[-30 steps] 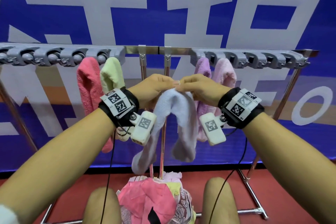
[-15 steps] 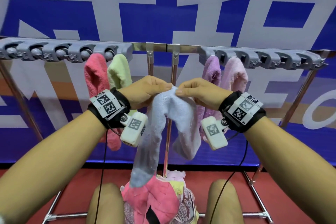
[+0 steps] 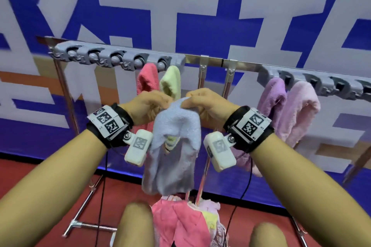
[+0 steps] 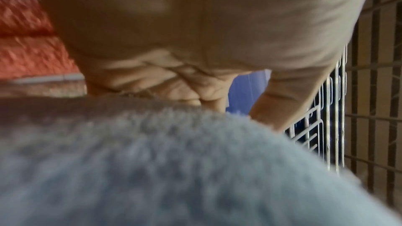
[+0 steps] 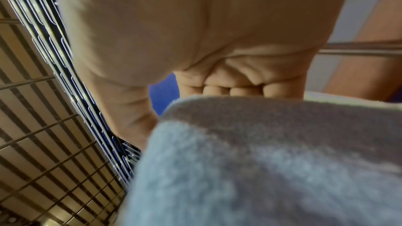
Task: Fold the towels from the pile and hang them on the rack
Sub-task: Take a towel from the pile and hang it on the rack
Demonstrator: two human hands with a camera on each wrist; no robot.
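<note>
Holding a light blue towel (image 3: 176,138) up in front of the rack (image 3: 210,61), both hands pinch its top fold from either side. Left hand (image 3: 147,106) and right hand (image 3: 208,104) sit close together, knuckles nearly meeting over the crown of the towel. Wrist views agree: fingers curled down into the blue pile on each side, thumbs on the near face.

Towel is doubled over, fold at the top, both tails hanging straight down between the forearms. Long axis vertical. Lower edges end just above the pile of towels (image 3: 180,222) on the floor between the knees.

Key relation: rack bar runs left to right, above and beyond the hands. Grey clip strips carry the hung towels: pink towel (image 3: 145,80) and pale green towel (image 3: 170,82) on the left strip, purple towel (image 3: 273,96) and light pink towel (image 3: 303,106) on the right strip. Hands hover below the bare middle stretch of bar, between the two strips.

Judgement: fold looks done, hanging step not yet made. Free clips on the left strip lie up and to the left, free clips on the right strip far to the right. Left hand seems nearer the left strip's clips, right hand nearer the right's. Which clip is intended cannot be told.
</note>
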